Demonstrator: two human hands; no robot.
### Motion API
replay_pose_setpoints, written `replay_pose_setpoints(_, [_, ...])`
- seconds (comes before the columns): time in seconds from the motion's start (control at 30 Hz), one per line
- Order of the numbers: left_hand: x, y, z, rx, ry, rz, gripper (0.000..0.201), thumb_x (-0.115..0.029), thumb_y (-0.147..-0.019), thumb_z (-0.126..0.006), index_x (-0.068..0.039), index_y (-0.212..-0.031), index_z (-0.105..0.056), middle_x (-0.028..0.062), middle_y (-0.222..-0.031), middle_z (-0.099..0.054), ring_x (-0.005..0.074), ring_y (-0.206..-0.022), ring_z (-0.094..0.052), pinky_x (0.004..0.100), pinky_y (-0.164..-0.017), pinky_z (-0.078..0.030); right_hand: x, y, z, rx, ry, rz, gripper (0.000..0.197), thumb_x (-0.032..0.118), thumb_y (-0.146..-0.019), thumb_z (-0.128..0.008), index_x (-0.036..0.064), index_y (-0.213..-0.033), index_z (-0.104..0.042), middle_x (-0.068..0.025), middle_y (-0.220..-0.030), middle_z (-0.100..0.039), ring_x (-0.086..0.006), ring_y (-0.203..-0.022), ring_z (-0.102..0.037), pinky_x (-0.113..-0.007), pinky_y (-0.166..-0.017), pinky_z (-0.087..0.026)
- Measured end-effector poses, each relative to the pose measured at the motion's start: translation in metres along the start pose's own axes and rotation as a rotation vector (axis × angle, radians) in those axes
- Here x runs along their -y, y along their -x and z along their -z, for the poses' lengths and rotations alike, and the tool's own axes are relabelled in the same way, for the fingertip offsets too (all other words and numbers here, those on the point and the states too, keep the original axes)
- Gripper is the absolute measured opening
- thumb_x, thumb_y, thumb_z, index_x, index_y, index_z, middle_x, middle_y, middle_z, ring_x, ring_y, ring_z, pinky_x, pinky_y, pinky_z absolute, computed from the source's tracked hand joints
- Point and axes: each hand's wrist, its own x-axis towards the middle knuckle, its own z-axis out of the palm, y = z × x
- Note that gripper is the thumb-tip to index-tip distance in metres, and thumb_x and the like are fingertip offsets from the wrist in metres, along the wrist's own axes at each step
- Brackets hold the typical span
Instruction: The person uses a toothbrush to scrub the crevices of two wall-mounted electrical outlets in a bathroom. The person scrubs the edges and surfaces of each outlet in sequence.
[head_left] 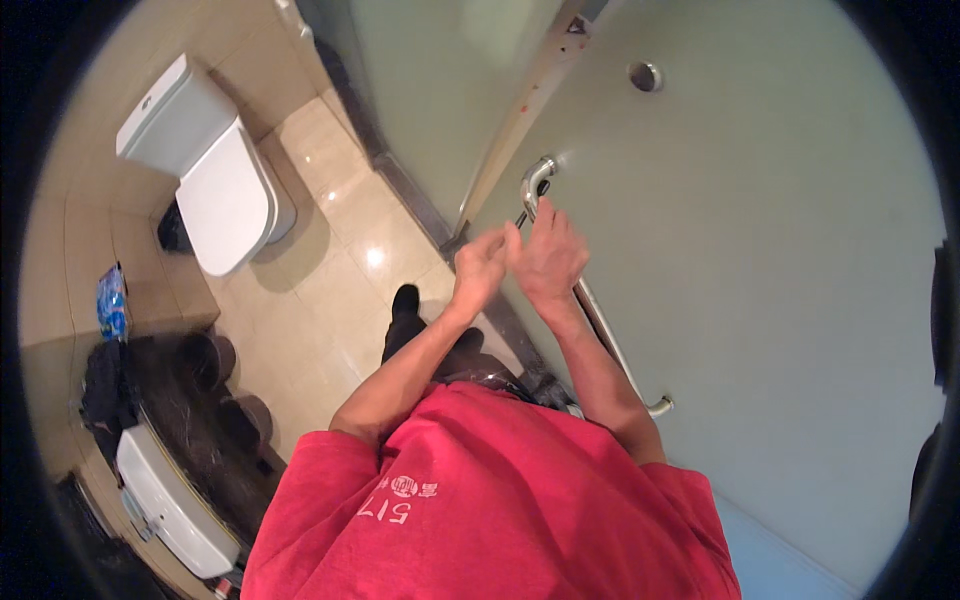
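A bent, shiny metal handle (538, 180) is fixed to the frosted glass panel (760, 250). Close against its upper end is my right hand (550, 262), fingers curled together with the tips near the bar. Just left of it, my left hand (481, 268) is closed in a pinch, and the two hands meet at the fingertips. A small dark piece (543, 187) shows at the handle above my right fingers. Between the hands and the bar a thin dark strip (521, 218) sticks out. My fingers hide most of what they hold.
A white toilet (225, 200) stands at the upper left on a tiled floor (330, 260). At the lower left are a white washbasin (175, 500) and a blue packet (112, 303). A second glass panel (440, 90) and a round metal fitting (645, 76) are farther off.
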Motion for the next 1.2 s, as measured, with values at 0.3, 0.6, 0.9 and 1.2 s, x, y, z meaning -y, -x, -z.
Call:
replay_pose_setpoints(0.3, [-0.015, -0.026, 0.033, 0.16, 0.096, 0.077, 0.025, -0.012, -0.087, -0.06, 0.002, -0.106, -0.064, 0.0006, -0.074, -0.061, 0.0054, -0.064, -0.05, 0.0226, -0.057, -0.042, 0.003, 0.002, 0.001, -0.048, -0.037, -0.049, 0.045, 0.029, -0.074, -0.069, 0.0049, -0.109, -0.056, -0.0113, -0.084, -0.059, -0.0303, -0.075, -0.061, -0.041, -0.063, -0.048])
replay_pose_setpoints(0.6, [-0.072, -0.023, 0.055, 0.106, 0.014, -0.449, 0.02, -0.006, -0.087, -0.059, 0.001, -0.106, -0.064, 0.0032, -0.079, -0.061, 0.0079, -0.065, -0.053, 0.0224, -0.059, -0.044, 0.009, 0.003, 0.001, 0.0, -0.098, -0.122, 0.039, 0.031, -0.075, -0.066, 0.0068, -0.104, -0.06, -0.0117, -0.087, -0.061, -0.0301, -0.079, -0.062, -0.042, -0.066, -0.046])
replay_pose_setpoints(0.9, [-0.158, -0.018, 0.022, 0.23, 0.107, -0.687, 0.017, -0.006, -0.085, -0.06, -0.001, -0.101, -0.062, 0.0105, -0.075, -0.058, 0.021, -0.065, -0.056, 0.0302, -0.061, -0.045, 0.004, 0.016, -0.016, -0.103, -0.269, -0.082, 0.025, 0.024, -0.066, -0.068, 0.0125, -0.086, -0.058, -0.0067, -0.075, -0.059, -0.0291, -0.066, -0.06, -0.04, -0.056, -0.041])
replay_pose_setpoints(1.2, [-0.148, -0.012, 0.012, 0.156, 0.173, -0.556, 0.017, -0.011, -0.087, -0.061, -0.001, -0.101, -0.06, 0.0082, -0.073, -0.06, 0.0153, -0.064, -0.057, 0.0282, -0.059, -0.046, 0.018, 0.007, 0.007, -0.02, -0.092, -0.101, 0.026, 0.028, -0.069, -0.067, 0.0107, -0.086, -0.057, -0.0068, -0.075, -0.06, -0.0271, -0.068, -0.062, -0.039, -0.058, -0.046])
